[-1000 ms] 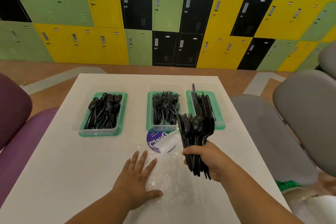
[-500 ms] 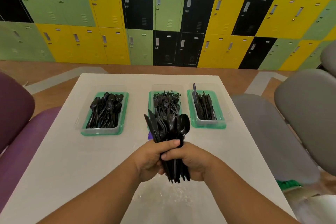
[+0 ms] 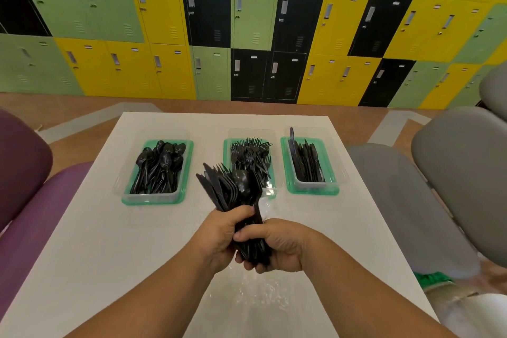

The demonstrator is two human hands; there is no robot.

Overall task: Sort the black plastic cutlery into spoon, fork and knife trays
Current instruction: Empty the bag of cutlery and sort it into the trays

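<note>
On the white rectangular table (image 3: 109, 228), both hands still clasp a mixed bundle of black plastic cutlery (image 3: 233, 189); left hand (image 3: 222, 236) and right hand (image 3: 277, 247) curl around handles. It now leans up-left, before the green-based fork tray (image 3: 227, 145).

Back wall: lockers (image 3: 255, 25) in green, yellow, black. Floor (image 3: 68, 115) brown. White table (image 3: 90, 255); purple seat (image 3: 24, 200) left, grey chairs (image 3: 452, 178) right.
</note>
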